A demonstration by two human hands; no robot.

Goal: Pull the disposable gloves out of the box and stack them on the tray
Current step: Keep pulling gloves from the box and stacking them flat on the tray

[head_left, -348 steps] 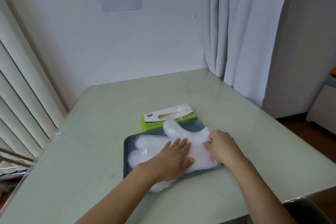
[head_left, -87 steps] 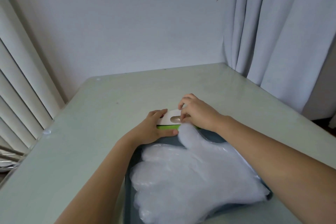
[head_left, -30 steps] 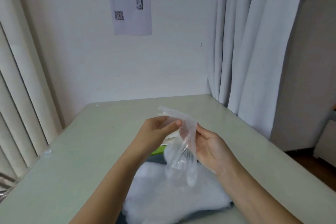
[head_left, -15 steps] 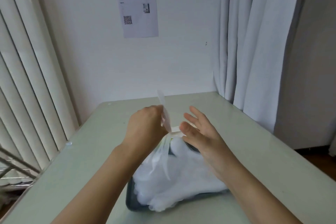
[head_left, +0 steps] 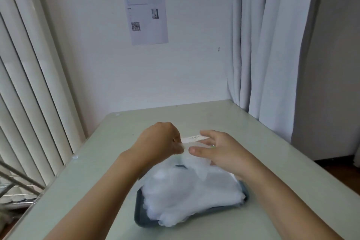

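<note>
head: left grip (head_left: 157, 140) pinches a glove (head_left: 198, 161) over the tray (head_left: 140, 218), right grip (head_left: 224, 150) seemingly too.

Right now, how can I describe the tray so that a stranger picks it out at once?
Find the pale green table. Near its front edge, below the left hand and right hand, sits a dark grey-blue tray, mostly buried under cloudy white gloves. It is the only dark thing there; the box behind the hands is white and green.
</note>
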